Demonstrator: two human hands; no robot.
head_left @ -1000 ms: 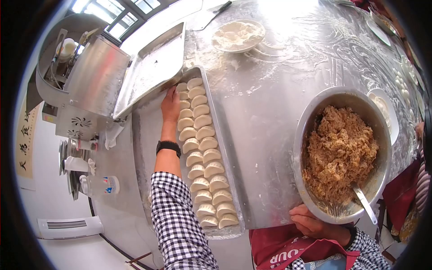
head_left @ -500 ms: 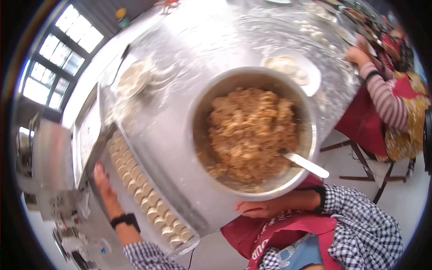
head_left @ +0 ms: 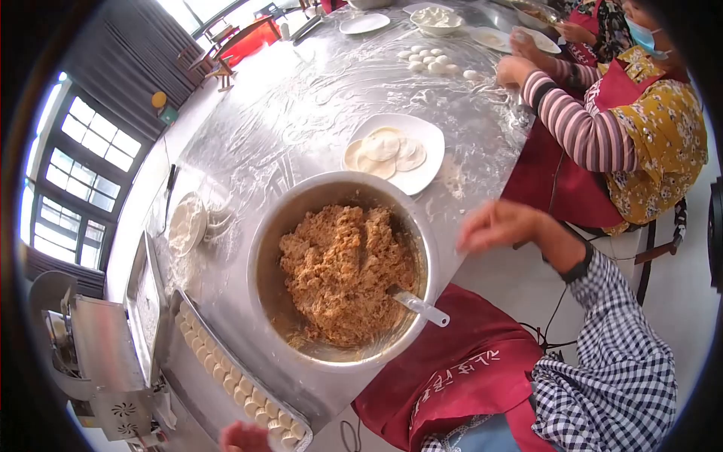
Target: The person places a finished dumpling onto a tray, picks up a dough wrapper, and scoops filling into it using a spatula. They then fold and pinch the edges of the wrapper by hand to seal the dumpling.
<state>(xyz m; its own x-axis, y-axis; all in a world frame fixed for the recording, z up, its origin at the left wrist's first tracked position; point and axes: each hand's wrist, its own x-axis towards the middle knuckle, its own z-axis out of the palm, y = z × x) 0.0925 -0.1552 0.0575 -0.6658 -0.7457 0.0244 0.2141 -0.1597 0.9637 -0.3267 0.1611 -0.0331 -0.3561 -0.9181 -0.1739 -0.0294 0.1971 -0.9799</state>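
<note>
My right hand (head_left: 501,227) is raised to the right of the big metal bowl (head_left: 261,248), over the table edge. Its fingers are loosely bent and a little blurred, and I see nothing in them. Brown minced filling (head_left: 343,275) fills much of the bowl, with a spoon handle (head_left: 422,306) resting on the rim. My left hand (head_left: 245,437) is at the bottom edge, close to the near end of a tray (head_left: 184,392) holding rows of dumplings (head_left: 239,388). Most of its fingers are hidden or blurred. Behind the bowl, round dough wrappers (head_left: 382,147) lie on a white plate (head_left: 425,169).
A flour bowl (head_left: 186,222), an empty-looking metal tray (head_left: 147,309) and a machine (head_left: 113,361) stand to the left. Dough pieces (head_left: 429,60) and plates lie at the far side. A co-worker in striped sleeves (head_left: 580,128) works at the right edge.
My right hand has left the bowl's near side and risen to the right. My left hand has moved from the tray's left side to its near end. The view has shifted.
</note>
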